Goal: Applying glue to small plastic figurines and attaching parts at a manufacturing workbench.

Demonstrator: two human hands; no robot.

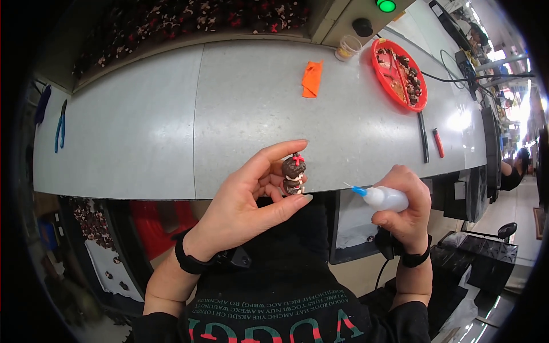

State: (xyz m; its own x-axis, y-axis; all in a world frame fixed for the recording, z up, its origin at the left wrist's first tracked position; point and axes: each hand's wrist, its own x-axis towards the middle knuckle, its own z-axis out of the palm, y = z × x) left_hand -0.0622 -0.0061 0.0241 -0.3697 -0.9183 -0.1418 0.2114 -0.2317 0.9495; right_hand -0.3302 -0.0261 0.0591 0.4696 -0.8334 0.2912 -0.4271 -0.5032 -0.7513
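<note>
A small figurine with dark brown hair and a red bow stands upright in the fingers of my left hand, above the table's near edge. The thumb lies along its base and the other fingers curl behind it. My right hand is wrapped round a white squeeze bottle with a blue tip and a thin needle. The needle points left, toward the figurine, and stays apart from it.
A red divided tray of small parts stands at the far right, beside a clear cup. An orange cloth, a black pen, a red marker and blue pliers lie on the grey table. Many figurine pieces fill the space behind.
</note>
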